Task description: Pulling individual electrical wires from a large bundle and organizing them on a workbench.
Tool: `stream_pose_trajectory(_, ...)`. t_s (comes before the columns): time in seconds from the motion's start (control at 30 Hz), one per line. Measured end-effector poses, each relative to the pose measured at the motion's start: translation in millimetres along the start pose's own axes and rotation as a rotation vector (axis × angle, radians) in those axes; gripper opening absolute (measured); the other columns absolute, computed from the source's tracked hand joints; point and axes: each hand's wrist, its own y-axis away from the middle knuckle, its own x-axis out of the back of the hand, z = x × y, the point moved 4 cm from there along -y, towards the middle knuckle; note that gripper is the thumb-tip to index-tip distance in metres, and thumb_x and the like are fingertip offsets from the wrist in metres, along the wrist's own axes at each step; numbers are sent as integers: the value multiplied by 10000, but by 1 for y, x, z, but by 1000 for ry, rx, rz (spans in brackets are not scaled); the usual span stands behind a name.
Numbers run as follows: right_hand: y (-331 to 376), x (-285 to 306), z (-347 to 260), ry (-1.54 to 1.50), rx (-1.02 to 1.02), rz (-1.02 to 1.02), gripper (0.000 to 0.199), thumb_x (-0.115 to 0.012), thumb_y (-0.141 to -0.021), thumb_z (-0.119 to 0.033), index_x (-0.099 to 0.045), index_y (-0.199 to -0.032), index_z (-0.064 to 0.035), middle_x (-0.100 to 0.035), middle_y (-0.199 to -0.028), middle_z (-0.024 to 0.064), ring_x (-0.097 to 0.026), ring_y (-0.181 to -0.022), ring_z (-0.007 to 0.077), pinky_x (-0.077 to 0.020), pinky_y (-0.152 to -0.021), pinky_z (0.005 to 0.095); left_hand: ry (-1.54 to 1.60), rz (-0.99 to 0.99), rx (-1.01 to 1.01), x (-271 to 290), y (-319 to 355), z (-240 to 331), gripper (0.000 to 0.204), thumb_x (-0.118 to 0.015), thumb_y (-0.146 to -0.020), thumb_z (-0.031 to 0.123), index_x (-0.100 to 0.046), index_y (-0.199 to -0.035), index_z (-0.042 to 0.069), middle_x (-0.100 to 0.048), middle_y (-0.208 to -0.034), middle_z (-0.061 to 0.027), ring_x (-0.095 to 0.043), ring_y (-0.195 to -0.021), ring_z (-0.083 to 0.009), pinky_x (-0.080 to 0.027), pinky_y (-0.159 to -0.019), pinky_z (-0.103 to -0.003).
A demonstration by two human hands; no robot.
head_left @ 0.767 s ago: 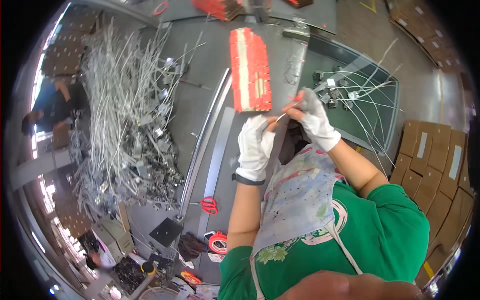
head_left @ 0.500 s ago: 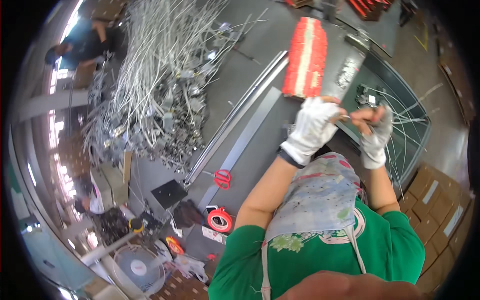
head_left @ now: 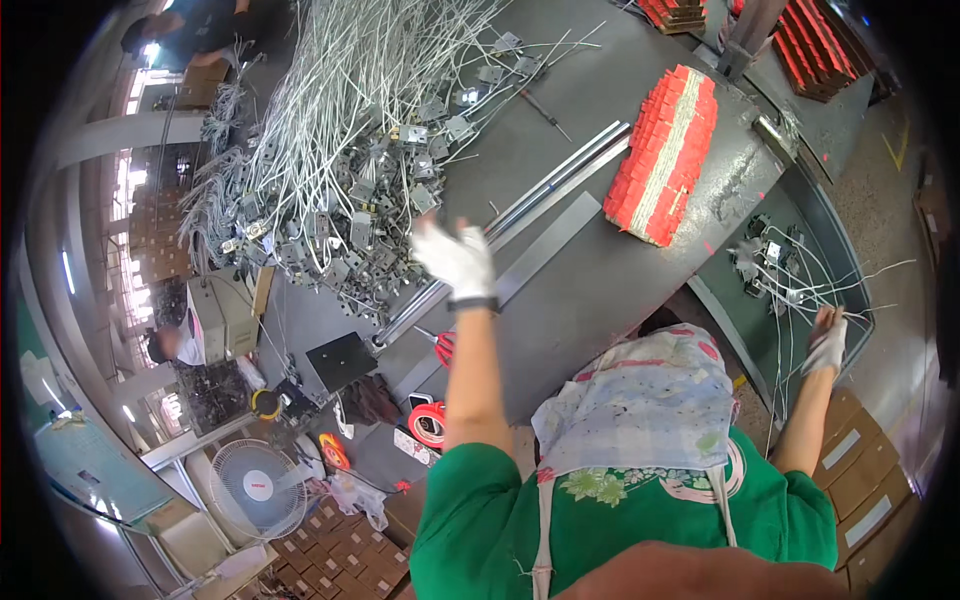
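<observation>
Fingers (head_left: 425, 222) of the left hand (head_left: 457, 262) spread apart, bare tips out of a white fabric glove, right by the edge of a heap of metal fittings (head_left: 362, 215); contact too unclear to confirm. Fingers of the right hand (head_left: 825, 348), gloved alike, among white cables (head_left: 806, 298) over the grey-green bin (head_left: 850, 235); impossible to make out whether closed on any. Inside the bin, just off the worktop's (head_left: 570, 320) right edge: a small cluster of the same boxy, dull-silver fittings, thin cables splayed outward. Main heap along the worktop's far left edge, long cables lying tangled across it.

Printed mark on the hub of a white fan (head_left: 258, 485), too small to read; pale labels on brown cardboard cartons (head_left: 865, 520). Near the worktop's right edge, a ridged orange-red block (head_left: 662, 155) with a cream stripe. Between heap and block, shiny metal bars (head_left: 545, 190) beside a flat matte strip (head_left: 552, 245). Partly behind the left forearm, red-handled scissors (head_left: 444, 348).
</observation>
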Motion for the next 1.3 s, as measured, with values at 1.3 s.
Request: stream_pose_trajectory(1.3,265,-229,79,-70,-215,-857,250,-490,-907,-232,-484,-1112,-90,-498,-732,17,-537,-680,142,-480,-655,287,1281,-1231,83,43,156,95,354,-584,-813,72,-520,-1153,-1,-589,-760,-4,-518,-695,-74,-425,-641,-208)
